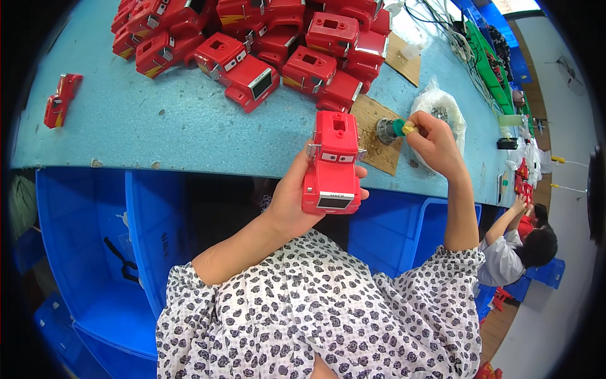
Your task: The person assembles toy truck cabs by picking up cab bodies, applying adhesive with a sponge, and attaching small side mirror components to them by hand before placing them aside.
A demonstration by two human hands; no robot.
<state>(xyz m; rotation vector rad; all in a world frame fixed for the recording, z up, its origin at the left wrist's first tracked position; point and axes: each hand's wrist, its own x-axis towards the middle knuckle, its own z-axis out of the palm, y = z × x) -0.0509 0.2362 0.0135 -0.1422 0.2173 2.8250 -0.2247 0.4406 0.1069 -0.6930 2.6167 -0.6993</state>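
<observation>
My left hand (pixel 291 201) grips a red toy truck body (pixel 334 170) from its left side and underneath. Painted eyes, silver side parts and a dark grille show on the truck. My right hand (pixel 435 144) is closed in a pinch on a small yellow piece (pixel 409 128), whose kind I cannot make out. Right beside that piece is a green round part (pixel 398 127) at the end of a grey round container (pixel 384 131). The container is on a stained brown board (pixel 377 156) to the right of the truck.
Red truck bodies (pixel 252 79) are piled at the table's back; one small red piece (pixel 62 101) lies far left. A white plastic bag (pixel 456 107) of small metallic bits stands beyond my right hand. Blue bins (pixel 88 252) stand below the table edge. Another person (pixel 514 249) works at right.
</observation>
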